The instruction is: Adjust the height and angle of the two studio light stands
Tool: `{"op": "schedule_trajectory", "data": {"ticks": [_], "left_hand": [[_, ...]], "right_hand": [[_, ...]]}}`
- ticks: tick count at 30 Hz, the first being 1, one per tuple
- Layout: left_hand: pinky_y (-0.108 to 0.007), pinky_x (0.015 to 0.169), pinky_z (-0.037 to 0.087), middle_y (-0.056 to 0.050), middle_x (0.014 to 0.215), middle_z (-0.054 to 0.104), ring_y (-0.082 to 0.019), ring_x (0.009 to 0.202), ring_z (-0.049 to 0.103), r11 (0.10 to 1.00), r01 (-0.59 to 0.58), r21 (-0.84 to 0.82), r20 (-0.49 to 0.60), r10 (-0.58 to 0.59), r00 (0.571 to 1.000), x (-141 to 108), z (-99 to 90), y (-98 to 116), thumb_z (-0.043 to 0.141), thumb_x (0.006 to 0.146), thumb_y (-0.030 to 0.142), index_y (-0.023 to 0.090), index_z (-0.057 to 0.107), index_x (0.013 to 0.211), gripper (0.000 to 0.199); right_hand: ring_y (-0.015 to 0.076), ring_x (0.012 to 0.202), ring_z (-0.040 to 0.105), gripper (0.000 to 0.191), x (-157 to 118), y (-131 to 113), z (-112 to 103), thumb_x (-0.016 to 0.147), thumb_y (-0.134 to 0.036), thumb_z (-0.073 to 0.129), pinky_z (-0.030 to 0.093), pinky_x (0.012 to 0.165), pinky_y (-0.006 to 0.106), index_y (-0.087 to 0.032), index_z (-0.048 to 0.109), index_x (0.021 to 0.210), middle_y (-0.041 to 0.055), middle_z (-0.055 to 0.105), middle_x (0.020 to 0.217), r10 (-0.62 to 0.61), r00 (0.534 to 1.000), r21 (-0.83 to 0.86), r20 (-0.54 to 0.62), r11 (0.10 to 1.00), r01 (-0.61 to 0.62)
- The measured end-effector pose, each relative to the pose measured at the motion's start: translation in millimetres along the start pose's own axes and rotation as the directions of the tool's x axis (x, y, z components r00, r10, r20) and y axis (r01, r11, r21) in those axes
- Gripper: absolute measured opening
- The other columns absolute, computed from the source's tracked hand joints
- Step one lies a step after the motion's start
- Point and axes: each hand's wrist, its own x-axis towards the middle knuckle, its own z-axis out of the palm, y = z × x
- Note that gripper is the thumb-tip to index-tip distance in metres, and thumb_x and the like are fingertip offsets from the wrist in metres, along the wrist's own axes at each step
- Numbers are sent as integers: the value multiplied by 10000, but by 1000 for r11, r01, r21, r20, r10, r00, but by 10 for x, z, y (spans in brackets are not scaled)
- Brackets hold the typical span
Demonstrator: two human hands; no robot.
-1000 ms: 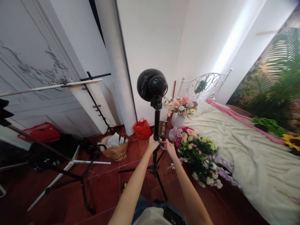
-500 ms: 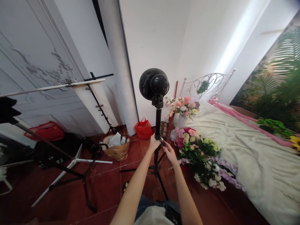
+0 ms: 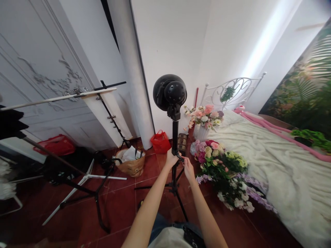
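A black light stand (image 3: 175, 134) rises upright in front of me, its legs spread on the floor. On its top sits a round black studio lamp (image 3: 170, 92), its back toward me. My left hand (image 3: 171, 159) is wrapped around the pole just below the collar. At the right side of that collar, my right hand (image 3: 188, 168) is closed on a small black clamp knob (image 3: 181, 158), with thumb and fingers pinched together. The fingers partly hide the knob.
To the right are bunches of artificial flowers (image 3: 214, 155) and a bed with a cream blanket (image 3: 284, 165). Left of the stand are a red bag (image 3: 160, 142), a woven basket (image 3: 131, 165) and another stand with white legs (image 3: 69, 198). Tripod legs spread near my feet.
My right hand's fingers have drawn closer together at the knob. The left hand keeps its hold on the pole. The view has turned slightly to the left.
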Motion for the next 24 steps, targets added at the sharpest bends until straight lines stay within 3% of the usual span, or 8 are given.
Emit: {"op": "schedule_trajectory", "data": {"ticks": [6, 10, 14, 17, 20, 24], "left_hand": [[-219, 563, 410, 19, 613, 537, -93, 571, 491, 999, -37, -17, -10, 37, 999, 2, 9, -42, 628, 558, 167, 145, 535, 641, 127], [-221, 568, 413, 16, 610, 556, -95, 570, 500, 1000, -23, 15, -28, 24, 999, -2, -3, -38, 624, 554, 156, 144, 542, 638, 117], [-232, 585, 421, 8, 619, 576, -102, 579, 514, 999, -17, 30, -32, 18, 999, 3, -15, -49, 630, 554, 159, 146, 545, 634, 117], [-234, 587, 420, 14, 615, 569, -101, 576, 513, 1000, -15, 22, -25, 16, 1000, 17, -14, -86, 622, 556, 155, 145, 545, 640, 115], [-234, 592, 418, 16, 620, 564, -102, 585, 512, 999, -24, 26, -17, 25, 1000, 28, -8, -121, 614, 555, 148, 145, 548, 649, 115], [-238, 608, 419, 9, 631, 572, -108, 604, 518, 998, -39, 52, -24, 40, 999, 34, -7, -126, 612, 555, 143, 145, 547, 636, 104]], "right_hand": [[204, 887, 587, 609, 133, -30, 177, 930, -516, 120, 402, 856, 302, -161, 606, 840, 109, 647, 898, -7, 963, -240, -270, 969, -61], [215, 900, 604, 641, 219, -138, 239, 946, -445, 45, 394, 849, 296, -163, 607, 825, 136, 645, 922, 71, 952, -393, -299, 900, -190], [255, 950, 620, 662, 314, -299, 214, 949, -380, 16, 427, 796, 327, -124, 626, 962, 192, 653, 957, 272, 932, -586, -241, 724, -363], [272, 912, 641, 579, 431, -414, 125, 952, -358, 114, 451, 712, 332, -110, 634, 1004, 214, 662, 922, 439, 896, -750, -62, 572, -333], [250, 769, 666, 424, 581, -487, 26, 923, -371, 309, 448, 646, 312, -146, 669, 924, 167, 679, 788, 552, 827, -799, 106, 542, -259], [240, 698, 666, 361, 678, -536, -13, 897, -364, 393, 450, 645, 323, -146, 677, 850, 140, 676, 741, 580, 805, -786, 126, 554, -276]]}}
